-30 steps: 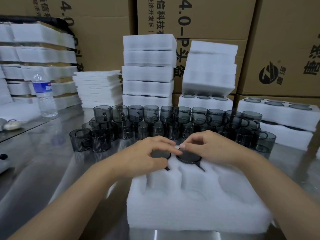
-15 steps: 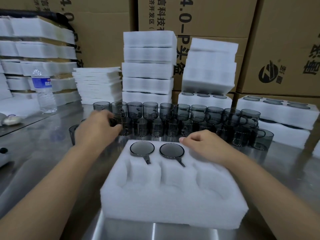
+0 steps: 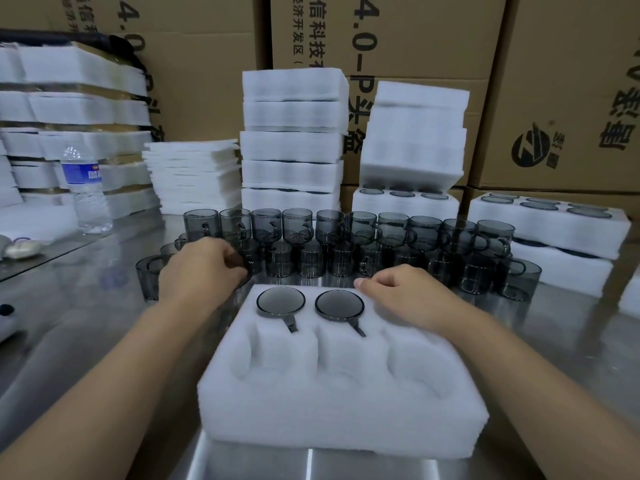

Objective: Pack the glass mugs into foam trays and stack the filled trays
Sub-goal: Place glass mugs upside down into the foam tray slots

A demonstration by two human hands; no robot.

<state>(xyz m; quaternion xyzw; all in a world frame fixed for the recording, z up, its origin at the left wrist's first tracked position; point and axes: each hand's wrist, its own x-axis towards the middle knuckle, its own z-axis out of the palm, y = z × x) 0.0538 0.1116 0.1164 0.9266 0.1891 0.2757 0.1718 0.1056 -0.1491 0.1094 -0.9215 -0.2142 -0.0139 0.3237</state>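
Cardboard boxes [image 3: 415, 46] are standing behind a steel tabletop [image 3: 86, 341], with stacks of filled trays [image 3: 294, 147] in front of them. Just before us a foam tray [image 3: 339, 403] is lying on the tabletop. Two packed mugs [image 3: 280, 301] are sitting in the left and middle pockets of its far row, handles pointing toward us; the near row is showing empty. The loose mugs [image 3: 381, 247] are crowding just behind the tray.

Our left hand [image 3: 201, 268] is at the near left of that group, and its fingers are curling round one mug [image 3: 237, 260]. Our right hand [image 3: 405, 296] is resting on the tray's far right corner, fingers loosely bent and holding nothing, so we judge it is steadying the foam.

We think the good way is lifting this mug straight up, because its neighbours are standing very close. Next we are advising to turn the handle toward us and press the mug down level into the far right pocket, after the right hand is moving aside.
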